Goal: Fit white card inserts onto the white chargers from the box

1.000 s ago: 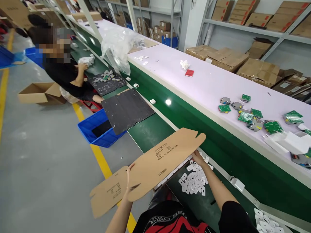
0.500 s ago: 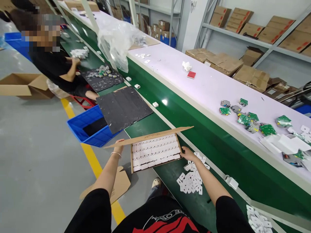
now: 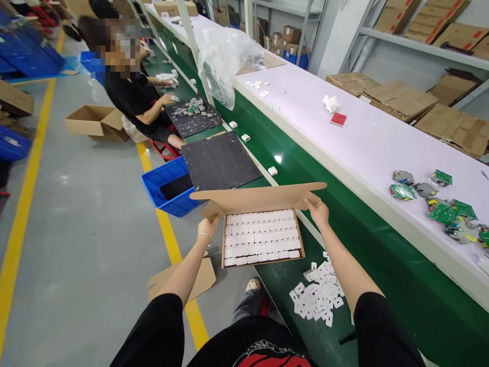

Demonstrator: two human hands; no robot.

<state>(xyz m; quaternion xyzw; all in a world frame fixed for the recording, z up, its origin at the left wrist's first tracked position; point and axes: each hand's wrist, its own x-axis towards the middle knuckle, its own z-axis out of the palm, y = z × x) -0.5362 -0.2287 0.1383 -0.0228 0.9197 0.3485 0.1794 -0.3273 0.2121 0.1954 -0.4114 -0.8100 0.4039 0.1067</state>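
An open cardboard box (image 3: 263,199) sits in front of me, lid raised along its far side. Rows of white plastic pieces (image 3: 262,237) are packed inside it. My left hand (image 3: 208,226) is closed on the small flap at the lid's left end. At the opposite end my right hand (image 3: 318,211) pinches the right flap, thumb and fingers around its edge. Beside the box, to the right, loose white plastic pieces (image 3: 319,295) lie in a heap on the green bench (image 3: 280,275).
A black mat (image 3: 221,160) lies beyond the box, near a blue bin (image 3: 168,186). Farther left a seated co-worker (image 3: 130,97) handles parts. Green circuit boards (image 3: 443,214) lie on the white shelf (image 3: 367,148). Flat cardboard (image 3: 202,280) rests on the floor.
The lid has swung from a tilted, edge-on position to facing me. My right hand has gone from the box's right side up to the lid's flap; my left has shifted to the left flap.
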